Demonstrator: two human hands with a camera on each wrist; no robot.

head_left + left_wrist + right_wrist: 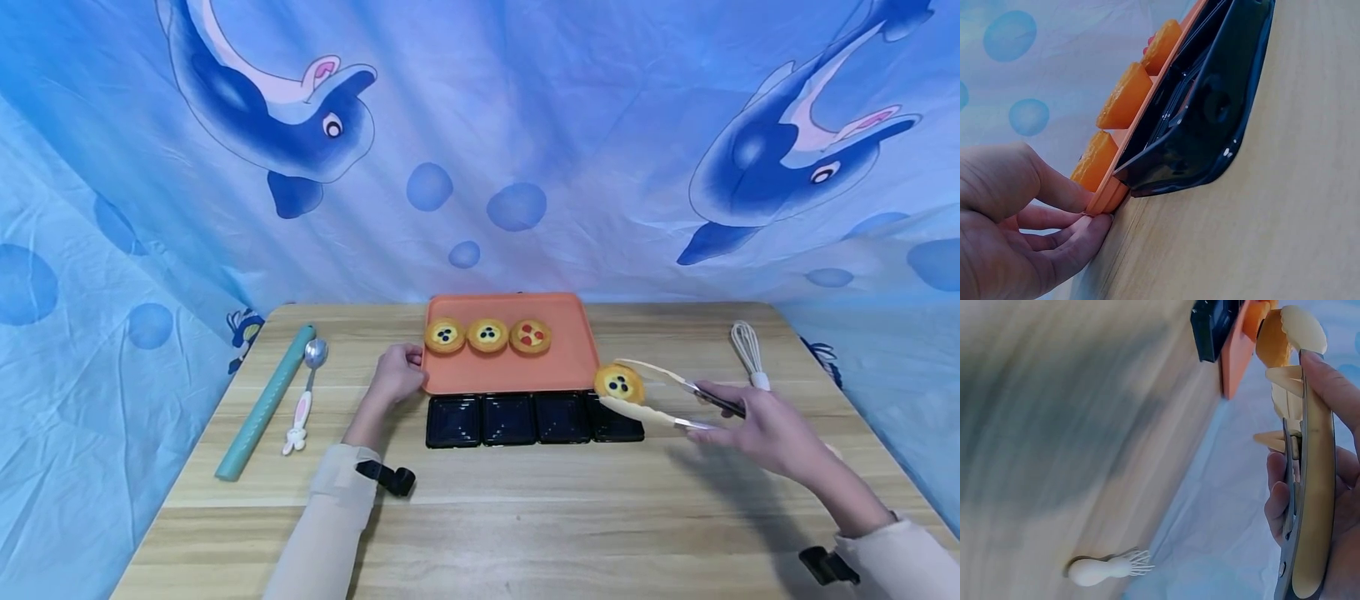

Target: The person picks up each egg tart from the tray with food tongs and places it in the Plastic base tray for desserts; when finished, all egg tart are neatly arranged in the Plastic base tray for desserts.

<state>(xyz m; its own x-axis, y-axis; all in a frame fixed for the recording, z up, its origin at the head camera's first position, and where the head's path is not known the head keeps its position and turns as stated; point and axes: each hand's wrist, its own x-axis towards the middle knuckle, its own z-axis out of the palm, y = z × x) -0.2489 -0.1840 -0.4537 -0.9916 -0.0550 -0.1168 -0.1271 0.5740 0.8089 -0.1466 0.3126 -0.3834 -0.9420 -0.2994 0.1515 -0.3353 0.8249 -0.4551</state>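
An orange tray (558, 367) carries two egg tarts with dark berries (487, 335) and one with red pieces (531, 337) in a row. My left hand (396, 373) pinches the tray's near left corner, thumb above and fingers below, clearest in the left wrist view. With my right hand (765, 429) I grip food tongs (1313, 481) with cream-coloured tips. Between those tips sits another dark-berry egg tart (619, 383), raised over the right end of a black tray with square compartments (510, 419). That black tray lies along the orange tray's near edge.
On the left of the wooden table (517, 517) lie a teal rolling pin (266, 404) and a spoon with a white rabbit handle (303, 408). A white whisk (748, 350) lies at the right. A blue dolphin curtain (480, 125) hangs behind the table.
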